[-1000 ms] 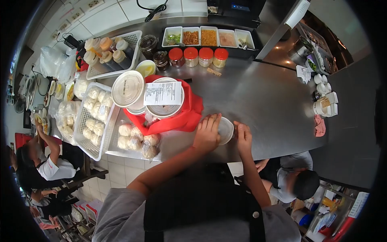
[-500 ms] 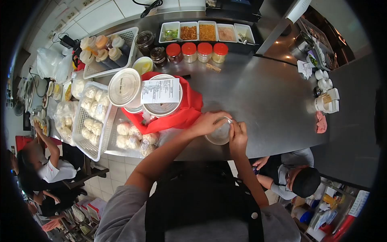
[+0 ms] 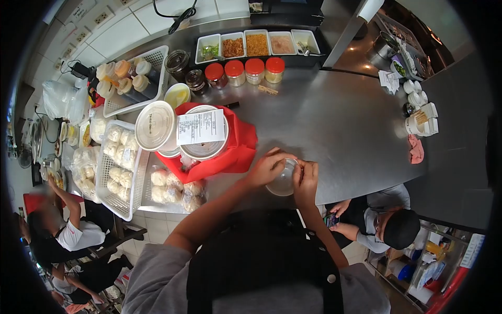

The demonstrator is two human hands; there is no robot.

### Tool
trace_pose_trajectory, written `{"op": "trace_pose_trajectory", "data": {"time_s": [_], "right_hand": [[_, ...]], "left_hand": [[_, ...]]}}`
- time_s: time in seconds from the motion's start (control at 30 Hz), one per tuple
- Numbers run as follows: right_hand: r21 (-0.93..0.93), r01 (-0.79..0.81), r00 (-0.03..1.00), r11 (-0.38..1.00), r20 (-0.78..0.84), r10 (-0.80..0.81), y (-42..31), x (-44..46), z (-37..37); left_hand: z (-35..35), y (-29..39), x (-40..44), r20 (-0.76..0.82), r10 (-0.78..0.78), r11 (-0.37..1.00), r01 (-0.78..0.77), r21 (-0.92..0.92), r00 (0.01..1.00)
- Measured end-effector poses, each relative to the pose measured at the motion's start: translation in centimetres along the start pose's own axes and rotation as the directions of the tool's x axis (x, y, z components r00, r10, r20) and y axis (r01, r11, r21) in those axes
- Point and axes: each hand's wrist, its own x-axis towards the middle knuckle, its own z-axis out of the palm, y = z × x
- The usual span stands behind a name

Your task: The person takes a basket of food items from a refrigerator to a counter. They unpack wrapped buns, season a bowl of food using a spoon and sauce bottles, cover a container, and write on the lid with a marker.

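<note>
Close to the counter's front edge, both hands are at a round, translucent plastic bowl (image 3: 281, 185). My left hand (image 3: 269, 166) is closed at its far left rim, fingertips pinching the edge. On the right side my right hand (image 3: 306, 180) is closed too, thumb and fingers pressed on the rim. The two sets of fingertips nearly meet at the far side of the bowl. Whether a lid sits on it is hard to tell. Just left of my left hand lies a red bag (image 3: 241, 149), folded down around round lidded tubs (image 3: 212, 152) with a printed receipt (image 3: 200, 127) on top.
White baskets hold sauce bottles (image 3: 125, 83) and bagged buns (image 3: 123, 152). More bagged buns (image 3: 175, 183) lie on the steel counter (image 3: 340, 120). Red-lidded jars (image 3: 254, 70) and topping trays (image 3: 257, 44) line the back. A seated person (image 3: 387, 225) holds a phone at right; others are at left.
My fingers have shifted slightly along the bowl's rim, and a white piece between them no longer shows. The camera view has moved a little, and the bowl stays in about the same place.
</note>
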Motion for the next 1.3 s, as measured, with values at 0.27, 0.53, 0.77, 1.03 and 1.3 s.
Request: {"op": "trace_pose_trajectory", "data": {"time_s": [0.27,0.53,0.77,1.03,1.3], "right_hand": [[-0.005,-0.036,0.999,0.999,-0.007,0.036,-0.6,0.1,0.0],[-0.036,-0.067,0.998,0.997,0.016,0.068,-0.7,0.2,-0.2],[0.048,-0.168,0.984,0.985,0.065,0.164,-0.4,0.0,-0.1],[-0.034,-0.090,0.994,0.995,0.062,0.092,-0.1,-0.4,0.2],[0.011,-0.024,0.995,1.000,0.097,0.023,-0.3,0.4,1.0]], "left_hand": [[-0.8,-1.3,0.7,0.247,-0.032,0.966,0.093,-0.242,0.969],[-1.1,-0.8,1.0,0.271,-0.112,0.982,0.147,-0.115,0.956],[-0.6,-0.9,0.6,0.235,-0.159,0.987,0.152,0.049,0.959],[-0.1,-3.9,0.6,0.338,-0.158,0.962,0.222,-0.161,0.928],[-1.8,1.6,-1.5,-0.015,-0.175,0.930,0.170,0.324,0.984]]}}
